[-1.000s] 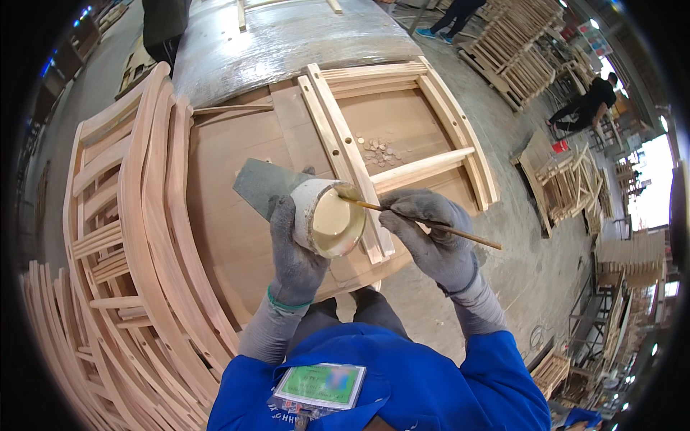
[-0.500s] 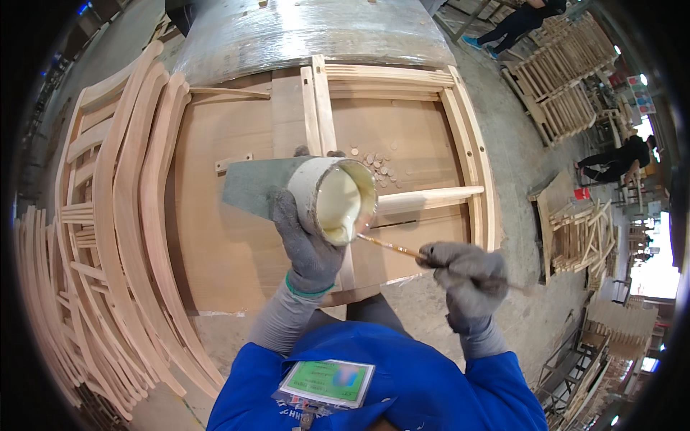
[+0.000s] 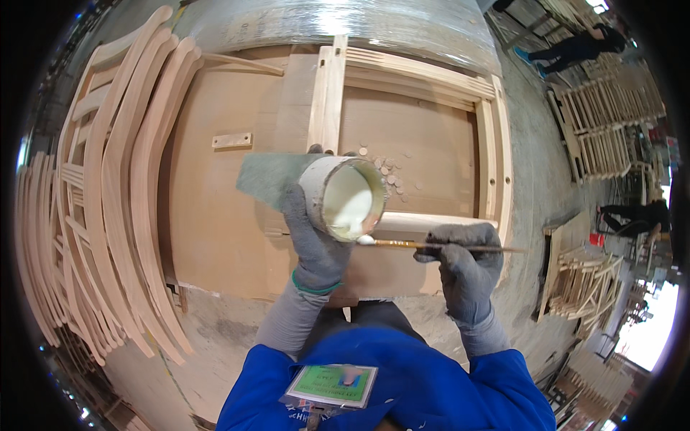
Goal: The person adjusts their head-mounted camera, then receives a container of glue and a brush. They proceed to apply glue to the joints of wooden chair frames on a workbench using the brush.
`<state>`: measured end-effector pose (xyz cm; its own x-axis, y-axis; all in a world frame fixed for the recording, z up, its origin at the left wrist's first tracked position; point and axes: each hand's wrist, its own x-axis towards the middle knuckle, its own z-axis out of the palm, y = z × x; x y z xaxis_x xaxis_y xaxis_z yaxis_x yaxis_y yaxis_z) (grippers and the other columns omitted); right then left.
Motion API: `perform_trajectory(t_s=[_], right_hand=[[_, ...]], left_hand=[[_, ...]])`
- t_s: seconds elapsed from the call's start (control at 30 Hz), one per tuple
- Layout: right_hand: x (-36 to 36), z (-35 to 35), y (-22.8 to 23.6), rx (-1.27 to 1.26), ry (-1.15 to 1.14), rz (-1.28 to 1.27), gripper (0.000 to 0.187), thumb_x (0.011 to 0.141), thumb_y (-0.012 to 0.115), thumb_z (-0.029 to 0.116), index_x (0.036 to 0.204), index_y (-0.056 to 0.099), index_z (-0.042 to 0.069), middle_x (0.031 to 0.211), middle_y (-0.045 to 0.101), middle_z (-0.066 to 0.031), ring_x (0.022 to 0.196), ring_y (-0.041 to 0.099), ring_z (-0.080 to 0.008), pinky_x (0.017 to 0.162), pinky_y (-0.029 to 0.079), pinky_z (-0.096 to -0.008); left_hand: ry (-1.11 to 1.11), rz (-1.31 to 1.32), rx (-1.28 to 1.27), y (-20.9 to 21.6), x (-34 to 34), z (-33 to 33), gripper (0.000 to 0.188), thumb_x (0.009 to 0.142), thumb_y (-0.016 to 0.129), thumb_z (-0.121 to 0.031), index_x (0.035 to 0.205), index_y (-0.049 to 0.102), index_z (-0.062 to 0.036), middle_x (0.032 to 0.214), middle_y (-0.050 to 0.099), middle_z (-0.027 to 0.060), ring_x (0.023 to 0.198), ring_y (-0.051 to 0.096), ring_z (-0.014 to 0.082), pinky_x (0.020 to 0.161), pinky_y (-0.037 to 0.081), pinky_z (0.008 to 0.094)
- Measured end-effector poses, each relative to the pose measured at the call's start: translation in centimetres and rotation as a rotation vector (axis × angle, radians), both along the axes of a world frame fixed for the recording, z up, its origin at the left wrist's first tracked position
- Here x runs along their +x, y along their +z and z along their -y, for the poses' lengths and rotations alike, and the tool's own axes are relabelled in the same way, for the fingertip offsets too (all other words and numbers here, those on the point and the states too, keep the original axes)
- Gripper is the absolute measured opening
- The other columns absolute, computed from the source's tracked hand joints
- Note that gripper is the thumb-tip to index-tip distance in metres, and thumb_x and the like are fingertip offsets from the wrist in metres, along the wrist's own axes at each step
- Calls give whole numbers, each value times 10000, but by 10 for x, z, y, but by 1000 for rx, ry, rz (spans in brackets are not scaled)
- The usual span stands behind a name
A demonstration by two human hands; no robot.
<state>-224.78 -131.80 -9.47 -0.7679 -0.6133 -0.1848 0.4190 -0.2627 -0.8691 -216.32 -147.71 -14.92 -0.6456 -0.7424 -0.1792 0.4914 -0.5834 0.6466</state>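
Note:
My left hand, in a grey glove, is wrapped round a round white pot, its mouth tilted toward the right. Thick white glue lies inside. A flat grey-green sheet sticks out to the left behind the pot; how it is held is hidden. Between the fingers of my gloved right hand is a thin brush, almost level. Its white-coated tip is at the pot's lower rim. Beneath both hands lies a pale wooden frame on a cardboard-covered table.
Small round wooden discs are scattered inside the frame. A short wooden block with holes lies left of the pot. Curved chair frames stand stacked at the left. Plastic-wrapped goods border the far side. People are off to the right.
The brush has swung from slanting to nearly level, and its whitened tip now shows at the pot's rim. My right hand has shifted slightly. The whole view has turned a little.

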Motion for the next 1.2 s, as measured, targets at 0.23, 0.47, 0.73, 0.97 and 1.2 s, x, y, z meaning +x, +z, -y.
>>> perform_trajectory(t_s=[0.23,0.47,0.73,0.97,1.2], right_hand=[[-70,102,-45,192,207,-314,164,812,646,45,931,561,-28,940,644,-158,842,628,-177,760,520,-272],[-83,159,-100,432,424,-739,178,828,645,168,910,588,21,797,668,-83,749,640,-135,692,498,-262],[-71,174,-103,618,543,-978,144,850,639,122,884,575,-2,742,649,-78,681,609,-84,610,499,-219],[-59,172,-106,649,457,-1131,226,842,645,232,764,578,30,611,584,-86,525,559,-165,488,424,-284],[-65,172,-110,507,427,-1173,220,833,655,225,777,578,26,607,585,-85,508,559,-188,480,428,-294]], left_hand=[[196,-51,167,-55,50,54,568,921,368,-481,1332,368,-88,1268,476,105,1165,474,247,979,418,408],[328,117,240,-78,79,79,556,925,367,-464,1341,368,-95,1278,472,88,1172,472,257,967,432,415],[290,25,243,-90,87,89,551,931,349,-442,1344,362,-78,1290,463,91,1201,445,252,976,419,418],[310,80,198,-97,86,92,559,927,346,-458,1332,368,-74,1284,463,129,1203,442,281,964,425,448],[227,2,207,-106,87,91,573,922,346,-494,1315,379,-78,1269,469,149,1180,457,299,953,426,482]])
